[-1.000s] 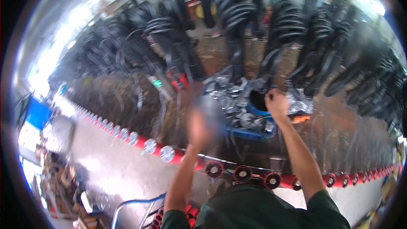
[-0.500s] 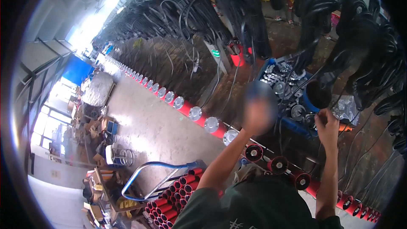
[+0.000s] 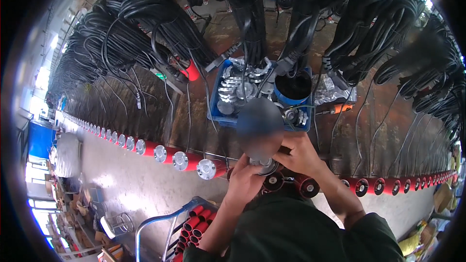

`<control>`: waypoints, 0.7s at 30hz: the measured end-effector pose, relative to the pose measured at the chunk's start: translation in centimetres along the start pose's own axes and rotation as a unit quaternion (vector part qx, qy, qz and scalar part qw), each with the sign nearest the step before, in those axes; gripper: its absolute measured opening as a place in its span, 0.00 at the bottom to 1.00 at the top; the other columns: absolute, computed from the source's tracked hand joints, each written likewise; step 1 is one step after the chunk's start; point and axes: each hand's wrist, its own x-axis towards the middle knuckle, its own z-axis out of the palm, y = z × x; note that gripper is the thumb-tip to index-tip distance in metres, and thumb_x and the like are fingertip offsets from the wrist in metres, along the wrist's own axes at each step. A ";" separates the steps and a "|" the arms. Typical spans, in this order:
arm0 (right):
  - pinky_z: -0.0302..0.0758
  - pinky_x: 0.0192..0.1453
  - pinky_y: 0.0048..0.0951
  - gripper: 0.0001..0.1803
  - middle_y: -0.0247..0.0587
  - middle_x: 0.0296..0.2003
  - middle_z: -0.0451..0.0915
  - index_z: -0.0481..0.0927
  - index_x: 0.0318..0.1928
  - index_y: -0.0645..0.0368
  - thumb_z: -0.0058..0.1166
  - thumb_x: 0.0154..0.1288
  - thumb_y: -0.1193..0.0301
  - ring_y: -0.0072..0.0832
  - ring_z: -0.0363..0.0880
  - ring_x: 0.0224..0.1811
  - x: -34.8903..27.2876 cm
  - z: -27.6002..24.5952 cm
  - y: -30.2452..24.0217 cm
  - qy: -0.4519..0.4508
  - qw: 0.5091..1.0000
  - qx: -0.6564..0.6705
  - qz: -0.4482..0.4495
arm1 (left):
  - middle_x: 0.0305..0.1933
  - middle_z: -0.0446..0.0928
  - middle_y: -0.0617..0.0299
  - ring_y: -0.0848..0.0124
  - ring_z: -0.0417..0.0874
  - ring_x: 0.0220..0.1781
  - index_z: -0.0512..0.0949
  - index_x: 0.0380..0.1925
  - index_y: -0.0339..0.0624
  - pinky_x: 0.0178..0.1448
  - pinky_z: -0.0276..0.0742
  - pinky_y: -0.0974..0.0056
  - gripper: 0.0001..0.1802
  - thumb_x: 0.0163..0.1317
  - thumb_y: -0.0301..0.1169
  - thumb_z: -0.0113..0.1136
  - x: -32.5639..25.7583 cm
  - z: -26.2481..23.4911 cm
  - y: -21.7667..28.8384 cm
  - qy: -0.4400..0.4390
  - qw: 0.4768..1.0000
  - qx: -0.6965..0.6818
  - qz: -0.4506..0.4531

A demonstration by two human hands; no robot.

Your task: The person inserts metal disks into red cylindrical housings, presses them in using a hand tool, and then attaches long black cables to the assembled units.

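Observation:
Both my hands meet at the front of a long bench over a round silver metal fitting (image 3: 262, 164). My left hand (image 3: 244, 180) grips it from below and the left. From the right, my right hand (image 3: 300, 154) closes on its top. A dark blurred patch hides the upper part of the fitting. Just beyond my hands stands a blue crate (image 3: 221, 117) holding several shiny metal discs and a blue cup with a black inside (image 3: 292, 89).
A row of red rollers with silver end caps (image 3: 179, 160) runs along the bench front. Bundles of black cable (image 3: 155, 29) hang over the bench. A blue cart with red tubes (image 3: 191, 223) stands on the concrete floor at lower left. An orange-handled tool (image 3: 340, 108) lies right of the crate.
The view swung back to centre on the crate. My left hand came down from in front of the camera and my right hand drew back from the crate; both now close on the fitting.

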 end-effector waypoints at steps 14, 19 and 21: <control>0.74 0.32 0.28 0.11 0.38 0.28 0.79 0.74 0.43 0.63 0.66 0.69 0.79 0.21 0.79 0.28 -4.6 4.4 1.2 0.107 0.977 0.091 0.161 | 0.69 0.76 0.37 0.44 0.75 0.75 0.67 0.74 0.38 0.83 0.67 0.44 0.47 0.45 0.10 0.47 -0.6 -0.6 -0.4 0.052 0.934 -0.351 0.042; 0.70 0.34 0.22 0.12 0.28 0.31 0.76 0.74 0.41 0.58 0.67 0.71 0.78 0.14 0.74 0.32 -6.3 7.5 -0.4 0.088 0.879 0.346 0.316 | 0.67 0.76 0.40 0.47 0.76 0.73 0.66 0.75 0.51 0.80 0.70 0.46 0.49 0.48 0.11 0.50 -0.2 0.4 -0.5 0.107 0.918 -0.369 0.102; 0.73 0.36 0.23 0.12 0.28 0.32 0.78 0.75 0.43 0.58 0.70 0.71 0.74 0.14 0.76 0.34 -5.5 7.0 -0.6 0.046 0.841 0.415 0.345 | 0.69 0.75 0.41 0.46 0.75 0.74 0.63 0.77 0.52 0.82 0.68 0.43 0.51 0.47 0.08 0.51 -0.1 -0.2 -1.0 0.096 0.916 -0.375 0.103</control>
